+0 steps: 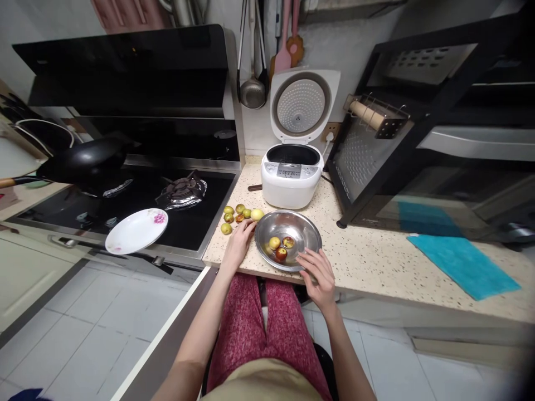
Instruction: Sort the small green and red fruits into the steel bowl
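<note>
A shiny metal bowl (307,231) sits on the speckled counter (368,256) and holds three small yellow-red fruits (281,247). My right hand (320,273) rests on the bowl's near rim, fingers spread over the edge. Left of the bowl, several small green-yellow fruits (236,214) lie loose on the counter. My left hand (238,240) reaches into that pile, its fingertips touching the nearest fruit; whether it grips one I cannot tell.
A white rice cooker (291,181) with its lid up stands behind the bowl. The black gas stove (137,203) at left carries a white flowered plate (136,231) and a black wok (86,159). A black metal rack (418,139) and a teal cloth (462,262) are at right.
</note>
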Demonstrator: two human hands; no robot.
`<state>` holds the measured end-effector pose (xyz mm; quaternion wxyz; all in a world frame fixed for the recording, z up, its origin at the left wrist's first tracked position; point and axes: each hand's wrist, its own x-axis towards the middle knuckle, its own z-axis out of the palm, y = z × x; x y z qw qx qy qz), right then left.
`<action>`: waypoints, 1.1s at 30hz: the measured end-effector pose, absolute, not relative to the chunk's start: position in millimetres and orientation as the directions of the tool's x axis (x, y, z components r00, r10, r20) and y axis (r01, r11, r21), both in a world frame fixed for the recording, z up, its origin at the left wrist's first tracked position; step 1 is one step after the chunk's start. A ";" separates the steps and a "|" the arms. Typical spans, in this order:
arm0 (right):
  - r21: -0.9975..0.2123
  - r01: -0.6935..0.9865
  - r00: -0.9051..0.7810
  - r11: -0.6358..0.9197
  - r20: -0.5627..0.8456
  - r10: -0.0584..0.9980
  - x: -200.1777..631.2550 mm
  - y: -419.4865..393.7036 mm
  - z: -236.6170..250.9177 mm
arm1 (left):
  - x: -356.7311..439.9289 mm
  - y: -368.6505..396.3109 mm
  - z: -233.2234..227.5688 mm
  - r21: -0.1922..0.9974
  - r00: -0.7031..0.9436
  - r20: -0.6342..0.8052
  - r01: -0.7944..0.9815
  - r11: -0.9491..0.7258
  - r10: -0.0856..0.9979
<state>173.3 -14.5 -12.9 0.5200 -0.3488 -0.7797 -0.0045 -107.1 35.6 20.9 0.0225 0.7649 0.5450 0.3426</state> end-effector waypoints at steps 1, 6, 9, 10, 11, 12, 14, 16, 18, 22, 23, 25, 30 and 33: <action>-0.354 0.548 -0.218 0.758 0.814 0.538 173.3 -14.5 -13.0 | -107.2 35.5 20.2 0.411 0.169 0.502 0.816 -0.406 0.848; -0.364 0.547 -0.211 0.754 0.812 0.545 172.9 -14.6 -12.4 | -109.1 33.3 18.0 0.444 0.111 0.563 0.795 -0.413 0.819; -0.369 0.538 -0.202 0.758 0.816 0.541 172.3 -14.3 -12.0 | -108.4 30.1 22.1 0.481 0.055 0.635 0.752 -0.450 0.771; -0.367 0.535 -0.200 0.761 0.820 0.536 172.0 -14.0 -11.8 | -106.7 29.0 25.0 0.497 0.027 0.664 0.730 -0.468 0.747; -0.364 0.533 -0.199 0.764 0.824 0.531 171.8 -13.8 -11.6 | -103.9 27.9 28.7 0.514 -0.001 0.689 0.705 -0.488 0.725; -0.359 0.530 -0.199 0.768 0.828 0.525 171.5 -13.5 -11.4 | -100.0 26.9 32.9 0.530 -0.020 0.705 0.679 -0.508 0.709; -0.349 0.527 -0.201 0.775 0.835 0.513 170.9 -13.0 -11.0 | -89.9 25.8 42.0 0.550 -0.001 0.707 0.630 -0.548 0.707; -0.342 0.527 -0.203 0.778 0.838 0.506 170.4 -12.8 -10.5 | -78.9 26.0 50.0 0.551 0.092 0.679 0.592 -0.588 0.729; -0.348 0.529 -0.199 0.774 0.836 0.511 170.0 -13.0 -10.1 | -70.2 27.3 55.5 0.550 0.184 0.633 0.576 -0.605 0.752; -0.364 0.526 -0.191 0.768 0.830 0.524 169.5 -13.7 -9.9 | -65.3 30.7 59.4 0.564 0.267 0.531 0.597 -0.571 0.804; -0.364 0.526 -0.192 0.769 0.830 0.524 169.4 -13.8 -9.9 | -65.9 31.5 59.5 0.568 0.273 0.514 0.602 -0.561 0.813; -0.362 0.524 -0.194 0.771 0.830 0.522 169.1 -13.7 -9.9 | -67.5 32.9 59.4 0.576 0.276 0.491 0.609 -0.546 0.826; -0.369 0.519 -0.185 0.771 0.832 0.523 168.1 -12.9 -9.6 | -67.3 36.2 56.7 0.546 0.271 0.454 0.668 -0.506 0.849; -0.374 0.517 -0.184 0.770 0.830 0.527 167.5 -12.9 -9.5 | -66.8 38.0 54.4 0.514 0.275 0.430 0.708 -0.484 0.860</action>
